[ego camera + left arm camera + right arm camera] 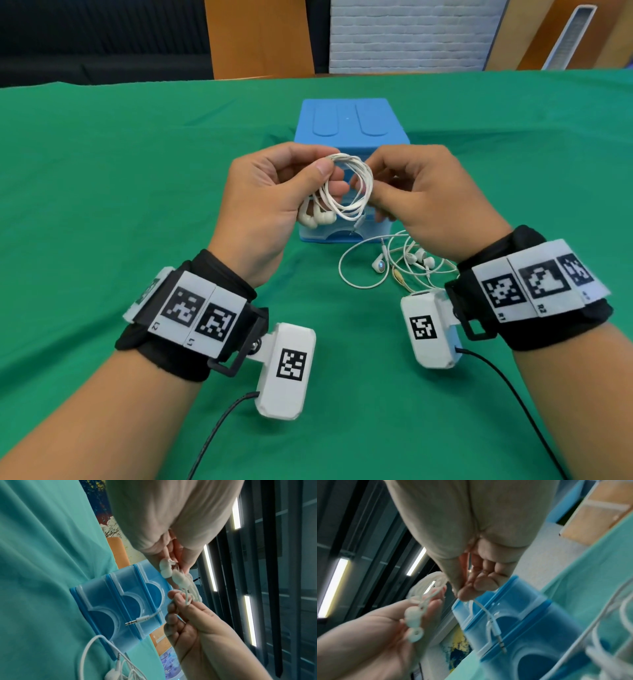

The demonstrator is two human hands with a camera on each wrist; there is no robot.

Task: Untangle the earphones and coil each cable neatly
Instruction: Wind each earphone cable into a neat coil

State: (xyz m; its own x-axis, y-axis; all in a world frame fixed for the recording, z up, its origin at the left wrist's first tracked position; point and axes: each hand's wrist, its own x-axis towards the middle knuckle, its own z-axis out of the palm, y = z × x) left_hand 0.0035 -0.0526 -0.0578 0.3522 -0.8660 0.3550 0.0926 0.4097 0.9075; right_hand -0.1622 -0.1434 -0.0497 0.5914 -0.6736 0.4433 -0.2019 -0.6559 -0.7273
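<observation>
Landmark: a blue plastic drawer box [352,126] with translucent drawer fronts stands on the green cloth-covered table [102,192].
Coiled earphones: a white thin-cabled earphone set wound into a round coil [349,186] is held in the air just in front of the box, between both hands; its two white earbuds [315,217] hang below the coil on the left.
Jack plug: the coil's silver-tipped plug [135,622] dangles loose in front of the drawer fronts.
Left hand: the left hand [270,209] grasps the coil, thumb pressed on the loops near the top, fingers curled behind.
Right hand: the right hand [431,202] pinches the cable at the coil's right side between thumb and fingertips.
Second earphones: another white earphone set [397,263] lies loose and tangled on the cloth, just in front of the box to its right, under the right wrist.
</observation>
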